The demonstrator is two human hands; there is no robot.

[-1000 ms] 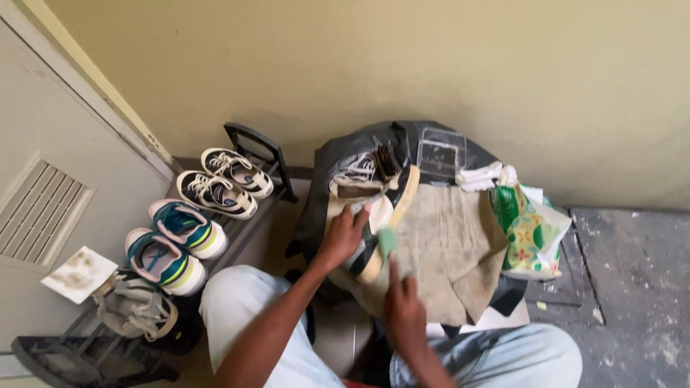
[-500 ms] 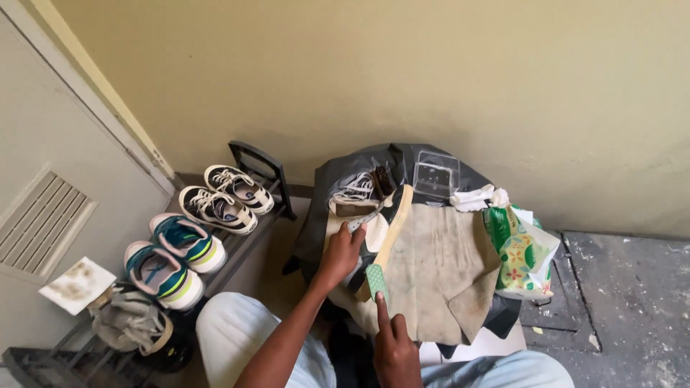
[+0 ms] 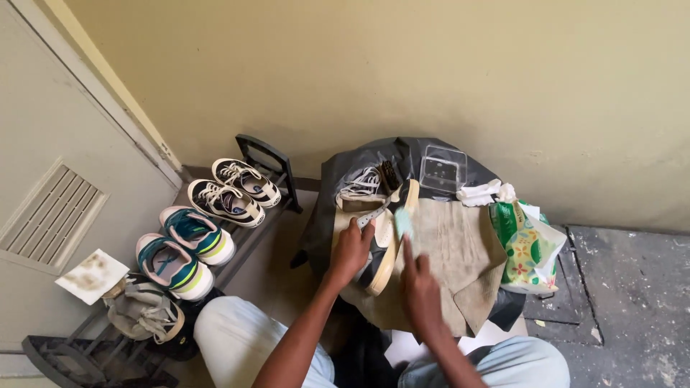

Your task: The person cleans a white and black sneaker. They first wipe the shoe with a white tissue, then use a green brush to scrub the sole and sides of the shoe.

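The person sits low, knees in pale blue jeans, w/ a small round desk (image 3: 338,179) draped in a black cover just in front of them. A worn grey-beige cloth (image 3: 460,251) lies over the desk top, and on it, tipped on its side, is a black-and-white sneaker with a cream rubber sole (image 3: 381,248) — sole edge facing the person's right. The left hand (image 3: 350,250) is curled over the sneaker's upper, fingers closed on it, pinning it against the cloth. The right hand (image 3: 419,284) is closed round a small pale-green brush or sponge (image 3: 403,221), forefinger stretched along it; the green tip sits against the sole near the heel end.

Behind the sneaker, at the far side of the desk: a loose tangle of white laces (image 3: 359,185), a clear plastic square box (image 3: 443,169) and crumpled white tissue (image 3: 483,191). A green floral plastic bag (image 3: 528,248) stands at the desk's right edge.

To the left, a low dark rack (image 3: 277,176) carries a pair of black-and-white lace-up shoes (image 3: 233,190) and a pair of teal-and-white trainers (image 3: 183,248) — well apart from both hands.
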